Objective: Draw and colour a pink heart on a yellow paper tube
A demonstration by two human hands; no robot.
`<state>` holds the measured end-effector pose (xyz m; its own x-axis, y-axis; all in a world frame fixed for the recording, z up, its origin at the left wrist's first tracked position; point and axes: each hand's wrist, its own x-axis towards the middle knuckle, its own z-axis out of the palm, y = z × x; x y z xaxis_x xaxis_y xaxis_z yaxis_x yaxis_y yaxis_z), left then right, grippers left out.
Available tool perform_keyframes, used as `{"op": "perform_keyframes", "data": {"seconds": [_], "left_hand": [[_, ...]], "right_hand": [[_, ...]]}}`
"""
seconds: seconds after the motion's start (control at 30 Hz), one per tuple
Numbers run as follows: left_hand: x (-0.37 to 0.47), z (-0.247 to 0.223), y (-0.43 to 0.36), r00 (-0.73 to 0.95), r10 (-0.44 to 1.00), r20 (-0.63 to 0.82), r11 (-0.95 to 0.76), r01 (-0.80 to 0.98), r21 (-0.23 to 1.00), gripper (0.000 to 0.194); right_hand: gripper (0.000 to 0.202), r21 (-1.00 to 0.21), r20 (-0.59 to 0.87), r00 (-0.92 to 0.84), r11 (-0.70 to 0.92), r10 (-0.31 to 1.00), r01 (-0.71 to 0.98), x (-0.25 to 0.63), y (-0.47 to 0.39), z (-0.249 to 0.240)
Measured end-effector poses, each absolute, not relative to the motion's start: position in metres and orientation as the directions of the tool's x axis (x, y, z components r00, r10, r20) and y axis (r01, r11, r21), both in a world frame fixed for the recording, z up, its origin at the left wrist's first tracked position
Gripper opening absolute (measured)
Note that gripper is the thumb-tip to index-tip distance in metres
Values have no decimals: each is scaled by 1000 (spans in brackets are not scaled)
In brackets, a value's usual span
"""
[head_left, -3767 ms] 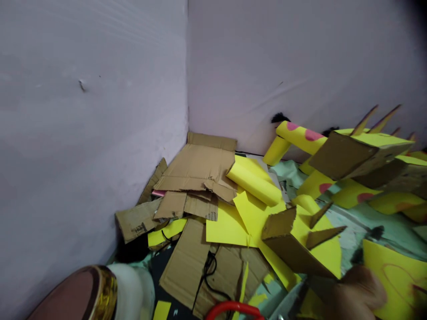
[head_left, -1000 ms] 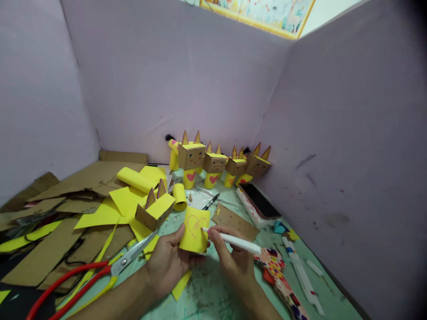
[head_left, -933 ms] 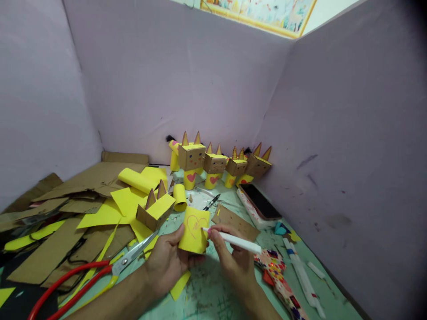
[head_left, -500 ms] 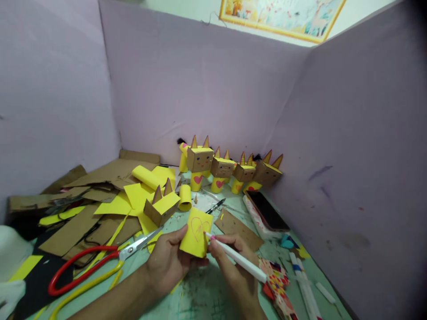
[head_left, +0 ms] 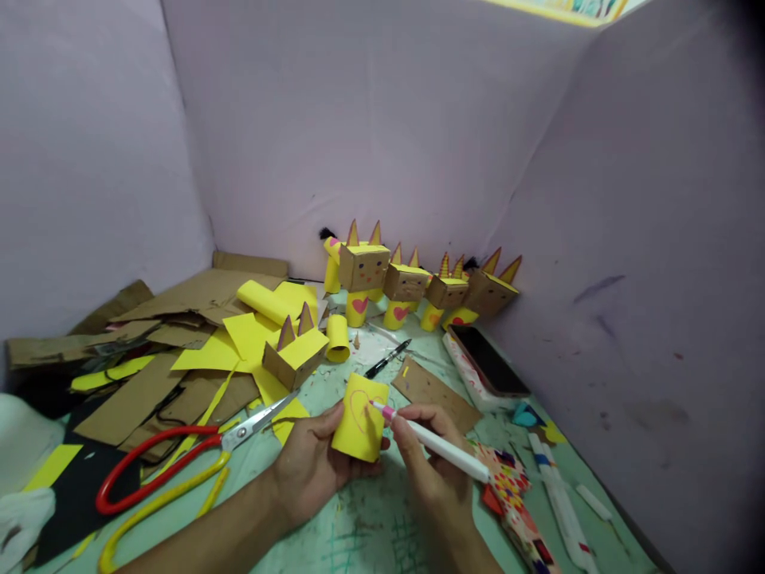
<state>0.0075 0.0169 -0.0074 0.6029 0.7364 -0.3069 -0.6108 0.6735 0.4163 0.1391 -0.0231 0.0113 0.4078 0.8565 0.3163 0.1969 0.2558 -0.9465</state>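
Observation:
A yellow paper tube [head_left: 357, 434] with a heart outline drawn in pink is gripped by my left hand [head_left: 311, 466], thumb at its left edge and fingers behind it. My right hand [head_left: 439, 466] pinches a white marker [head_left: 448, 452] with a pink collar, its tip on the heart's upper middle. Behind the tube, a cardboard box head [head_left: 296, 357] with two pointed ears lies beside another small yellow tube [head_left: 338, 339]. Red-and-yellow-handled scissors [head_left: 239, 434] rest left of my left hand.
Several box-headed figures [head_left: 364, 271] stand along the back wall. Cardboard scraps [head_left: 131, 399] and yellow paper [head_left: 245, 335] cover the left. A phone [head_left: 487, 359], a cardboard piece [head_left: 436, 391], a black pen [head_left: 388, 359] and white markers [head_left: 559, 502] lie right of centre.
The view has tilted down and shifted slightly, so the figures sit higher and further right in the picture. The marker tip has moved up a little on the heart.

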Motion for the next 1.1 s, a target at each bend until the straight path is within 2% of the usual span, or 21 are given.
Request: {"op": "perform_keyframes", "data": {"seconds": [0.17,0.4,0.7,0.87,1.0,1.1], "left_hand": [[9,-4,15,583,738,-340,673,-605,425,35],[8,-3,12,566,765,-307,640,-612,465,24],[11,-1,11,529,789,-312,611,-632,476,20],[10,1,10,515,794,-322,605,-622,497,19],[8,2,4,522,792,-317,606,-606,515,25],[7,3,-1,569,763,-306,638,-588,497,29]], "right_hand": [[14,-894,436,376,344,818,289,140,-24,7],[12,-816,568,231,504,790,282,143,-24,1],[14,-747,630,148,542,763,385,145,-23,2],[14,-816,562,287,462,776,347,142,-24,5],[25,-921,391,385,354,836,164,146,-27,4],[35,-939,335,335,339,881,48,152,-33,10]]}}
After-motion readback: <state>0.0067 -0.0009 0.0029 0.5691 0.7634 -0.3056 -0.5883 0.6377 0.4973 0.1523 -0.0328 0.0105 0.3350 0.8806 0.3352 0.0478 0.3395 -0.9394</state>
